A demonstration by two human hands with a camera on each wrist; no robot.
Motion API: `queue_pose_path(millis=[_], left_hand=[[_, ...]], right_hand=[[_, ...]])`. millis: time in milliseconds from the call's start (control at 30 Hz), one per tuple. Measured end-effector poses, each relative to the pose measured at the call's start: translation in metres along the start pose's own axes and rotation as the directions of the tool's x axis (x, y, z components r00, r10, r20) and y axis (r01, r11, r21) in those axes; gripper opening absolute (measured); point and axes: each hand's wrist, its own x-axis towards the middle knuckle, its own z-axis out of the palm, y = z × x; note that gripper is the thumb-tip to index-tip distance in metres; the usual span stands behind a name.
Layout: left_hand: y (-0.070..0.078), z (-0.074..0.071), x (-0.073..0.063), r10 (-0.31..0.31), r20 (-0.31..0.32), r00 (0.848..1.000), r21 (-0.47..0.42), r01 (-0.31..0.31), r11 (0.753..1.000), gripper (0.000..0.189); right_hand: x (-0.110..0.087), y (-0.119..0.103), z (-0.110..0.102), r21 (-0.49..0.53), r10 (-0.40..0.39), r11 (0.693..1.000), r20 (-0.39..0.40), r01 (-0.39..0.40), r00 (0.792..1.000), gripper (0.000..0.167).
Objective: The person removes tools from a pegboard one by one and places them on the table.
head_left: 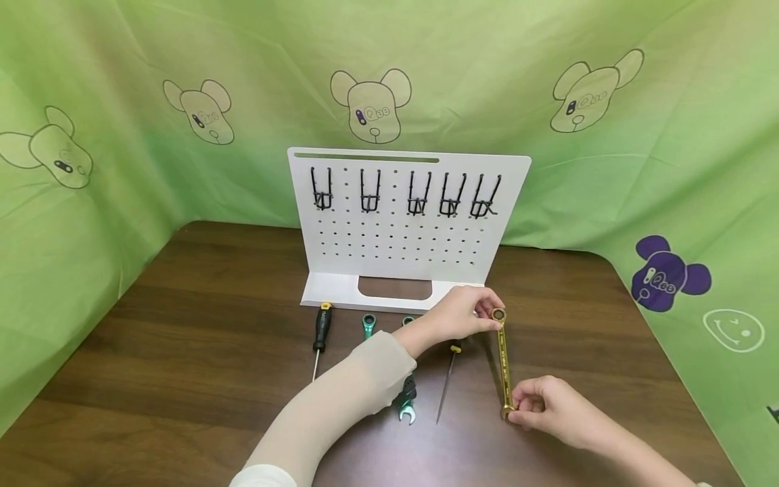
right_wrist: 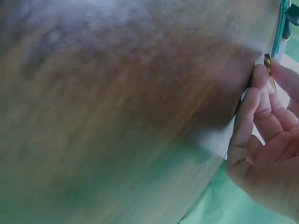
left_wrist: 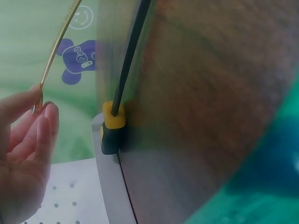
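A gold combination wrench (head_left: pixel 504 365) lies lengthwise between my two hands at the right of the row of tools. My left hand (head_left: pixel 462 312) pinches its ring end near the pegboard's base. At the near, open-jaw end, my right hand (head_left: pixel 550 409) pinches it between thumb and fingers. The left wrist view has the left hand (left_wrist: pixel 28 154) gripping the wrench's (left_wrist: pixel 53 51) end at the fingertips. In the right wrist view, only a small piece of the wrench (right_wrist: pixel 267 65) shows at the right hand's (right_wrist: pixel 268 135) fingertips.
A white pegboard (head_left: pixel 395 237) with several black hooks (head_left: pixel 369 196) stands behind. In front lie a black-and-yellow screwdriver (head_left: pixel 322 328), a green wrench (head_left: pixel 368 325), another green wrench (head_left: pixel 407 411) partly behind my left arm, and a second screwdriver (head_left: pixel 449 375). Green cloth (head_left: pixel 377 40) surrounds the wooden table (head_left: pixel 201 352).
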Motion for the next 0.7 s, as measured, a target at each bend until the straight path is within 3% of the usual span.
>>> queue_pose_path(millis=[200, 467, 700], left_hand=[[0.0013, 0.0022, 0.0033, -0.035, 0.042, 0.999, 0.033, 0.033, 0.999, 0.025], [-0.0060, 0.0044, 0.0096, -0.071, 0.110, 0.991, 0.202, 0.047, 0.978, 0.025], [-0.0049, 0.0043, 0.0101, -0.097, 0.187, 0.978, 0.228, 0.053, 0.972, 0.029]], right_hand=[[-0.0026, -0.0006, -0.0007, -0.064, 0.014, 0.998, -0.030, -0.016, 0.999, 0.016], [-0.0021, -0.0003, -0.0003, -0.071, 0.021, 0.997, -0.030, -0.023, 0.999, 0.017], [-0.0026, 0.0002, 0.0004, -0.046, 0.025, 0.999, -0.022, -0.026, 0.999, 0.018]])
